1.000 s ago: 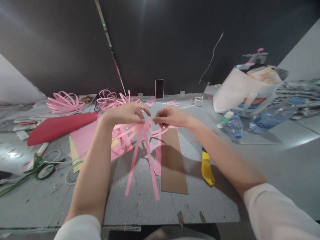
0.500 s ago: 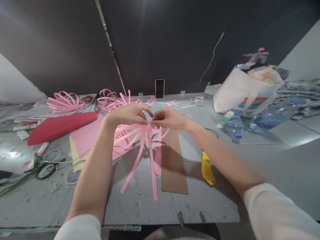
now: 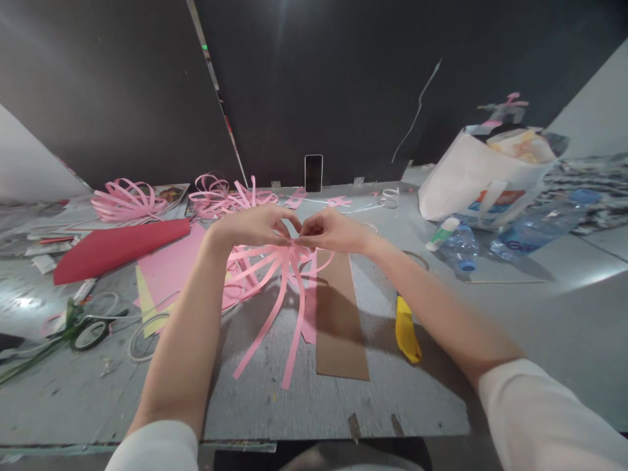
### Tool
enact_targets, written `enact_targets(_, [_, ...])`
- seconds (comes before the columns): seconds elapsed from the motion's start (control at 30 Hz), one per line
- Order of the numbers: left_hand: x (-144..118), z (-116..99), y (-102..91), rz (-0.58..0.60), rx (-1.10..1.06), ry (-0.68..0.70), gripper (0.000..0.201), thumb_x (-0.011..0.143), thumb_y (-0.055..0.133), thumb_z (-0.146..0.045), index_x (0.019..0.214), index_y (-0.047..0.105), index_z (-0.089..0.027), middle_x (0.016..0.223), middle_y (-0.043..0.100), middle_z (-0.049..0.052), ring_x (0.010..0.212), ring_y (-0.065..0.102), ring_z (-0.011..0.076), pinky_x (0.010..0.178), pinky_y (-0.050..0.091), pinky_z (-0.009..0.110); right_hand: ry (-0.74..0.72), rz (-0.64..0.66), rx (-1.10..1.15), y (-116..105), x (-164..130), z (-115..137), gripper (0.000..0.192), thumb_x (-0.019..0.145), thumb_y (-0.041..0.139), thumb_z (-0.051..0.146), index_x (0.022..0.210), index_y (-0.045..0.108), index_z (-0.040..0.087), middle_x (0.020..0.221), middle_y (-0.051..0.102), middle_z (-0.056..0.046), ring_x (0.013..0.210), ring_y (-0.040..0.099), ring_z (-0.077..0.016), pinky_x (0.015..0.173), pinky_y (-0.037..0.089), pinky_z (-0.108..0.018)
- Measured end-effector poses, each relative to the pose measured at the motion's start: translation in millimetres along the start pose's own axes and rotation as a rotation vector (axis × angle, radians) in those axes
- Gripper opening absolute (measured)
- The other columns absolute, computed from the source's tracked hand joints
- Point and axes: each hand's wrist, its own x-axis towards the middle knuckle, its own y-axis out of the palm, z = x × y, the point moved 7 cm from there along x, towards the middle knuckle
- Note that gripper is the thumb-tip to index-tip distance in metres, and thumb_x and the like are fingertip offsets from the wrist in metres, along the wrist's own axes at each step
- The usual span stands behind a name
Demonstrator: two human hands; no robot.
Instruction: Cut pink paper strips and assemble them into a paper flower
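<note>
Pink paper strips [image 3: 275, 288], gathered into one bunch, are pinched at their upper ends between both hands above the middle of the tabletop [image 3: 515, 307], and their loose tails fan downward toward the near edge, the longest ones touching the grey surface. In the head view the left hand [image 3: 250, 226] comes in from the left with thumb and fingertips closed on the gathered point, and the right hand [image 3: 333, 230] meets it from the right, its fingers likewise pinched on the same spot, so the two hands touch at the bunch. Just under and to the right of the hanging tails lies a brown cardboard strip [image 3: 341, 327], running from the hands toward the near edge. Beside its right side rests a yellow utility knife [image 3: 407, 324]. Left of the bunch lie a flat pink sheet [image 3: 169, 268] and a red paper sheet [image 3: 118, 248], with green-handled scissors [image 3: 83, 330] nearer the left edge. Toward the far edge sit looped pink paper bows [image 3: 127, 199] and a phone [image 3: 313, 173] propped upright against the dark wall. At the far right corner stand a white bag [image 3: 471, 180] and two plastic water bottles [image 3: 534, 229], with a glue stick [image 3: 441, 234] just beside them.
</note>
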Motion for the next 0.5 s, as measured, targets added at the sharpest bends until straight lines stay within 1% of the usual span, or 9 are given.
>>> enact_targets(0.17, [-1.1,0.7,0.5,0.003,-0.014,-0.043,0.046,0.089,0.069,-0.036,0.133,0.069,-0.022,0.118,0.08,0.007,0.109,0.076,0.0244,0.084,0.054,0.028,0.005,-0.027,-0.006,0.0,0.5,0.3,0.025,0.086,0.075,0.04,0.075,0.078,0.018,0.065,0.064,0.0,0.06,0.048,-0.012,0.057,0.032,-0.03])
enact_targets(0.37, [-3.3,-0.1,0.8,0.013,0.017,-0.066,0.054,0.091,0.066,-0.036,0.143,0.062,-0.024,0.119,0.08,0.007,0.11,0.075,0.0246,0.084,0.054,0.029,0.023,-0.035,-0.025,-0.7,-0.2,1.5,0.021,0.086,0.074,0.036,0.077,0.08,0.018,0.067,0.067,-0.001,0.061,0.053,-0.0125,0.057,0.035,-0.03])
enact_targets(0.5, [-3.2,0.2,0.6,0.01,0.03,-0.066,0.056,0.091,0.065,-0.035,0.146,0.06,-0.023,0.118,0.08,0.007,0.107,0.076,0.0239,0.083,0.053,0.029,0.032,-0.045,-0.048,-0.7,-0.1,1.1,0.021,0.086,0.074,0.035,0.076,0.08,0.018,0.065,0.065,-0.001,0.06,0.05,-0.0121,0.056,0.033,-0.03])
